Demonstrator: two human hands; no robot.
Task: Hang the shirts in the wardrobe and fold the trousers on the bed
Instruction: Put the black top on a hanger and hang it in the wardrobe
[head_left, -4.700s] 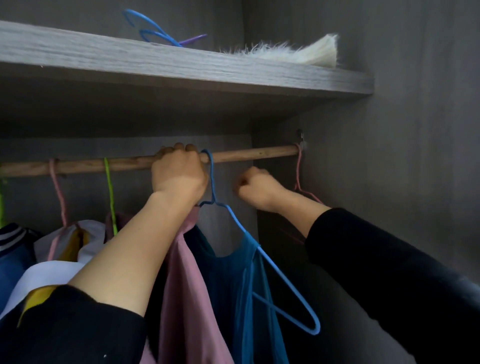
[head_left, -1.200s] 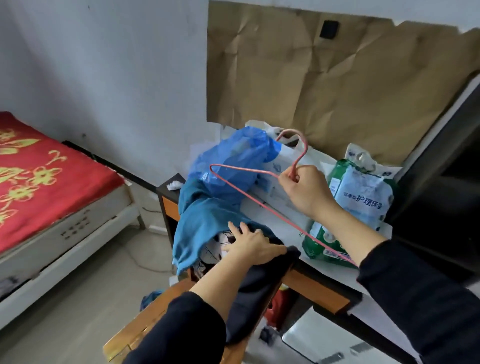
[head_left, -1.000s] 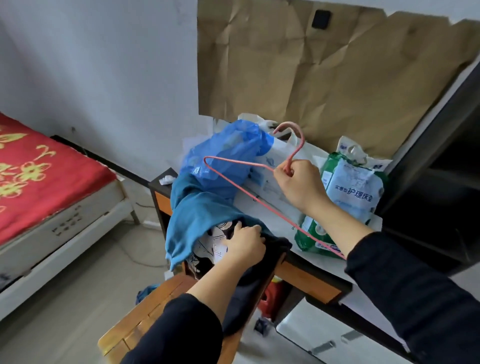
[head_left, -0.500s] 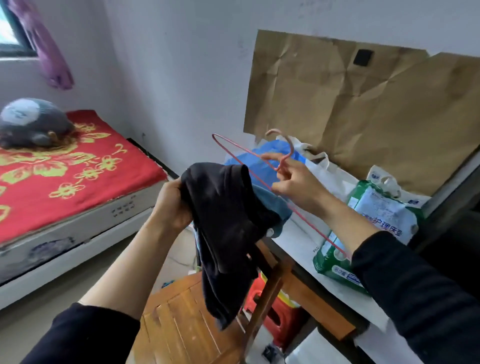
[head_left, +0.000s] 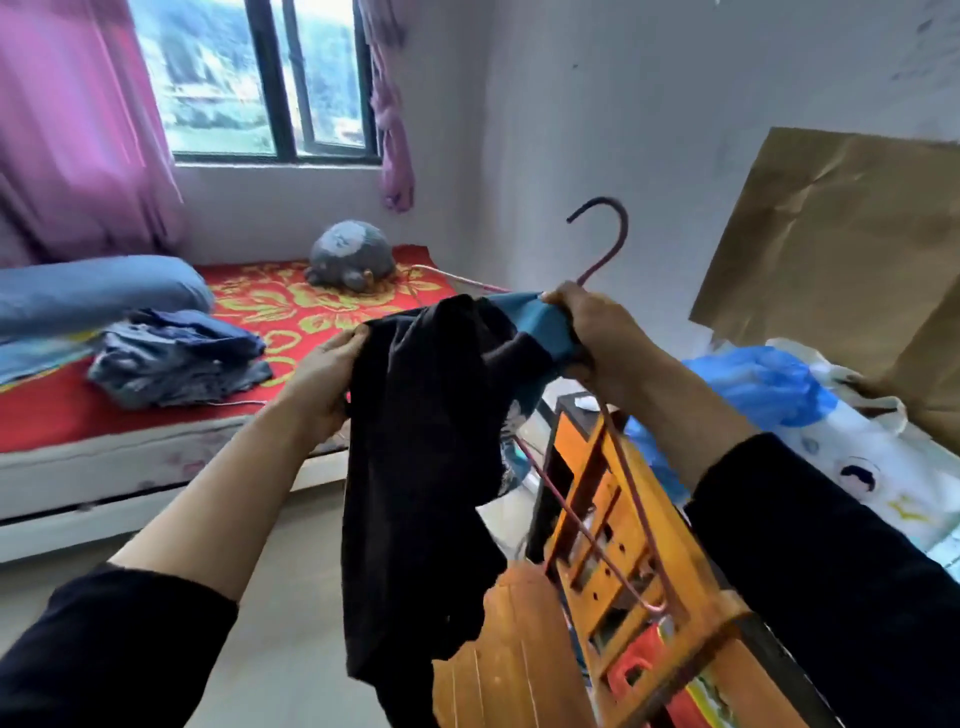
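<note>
Head view, left hand (head_left: 322, 379) and right hand (head_left: 597, 338) clutching dark shirt (head_left: 421, 467), hanger (head_left: 608, 244) in right, chair (head_left: 519, 665) below.

Your one camera sits on your head, looking forward and slightly down across the room. Your left hand (head_left: 322, 384) and right hand (head_left: 597, 332) are close before the lens at mid-frame, forearms entering from the bottom corners, with the dark garment (head_left: 415, 441) and hanger (head_left: 618, 228) they hold. The view faces the bed (head_left: 47, 415) and window (head_left: 322, 78), well back at left. The chair (head_left: 524, 665) lies near, low right.
</note>
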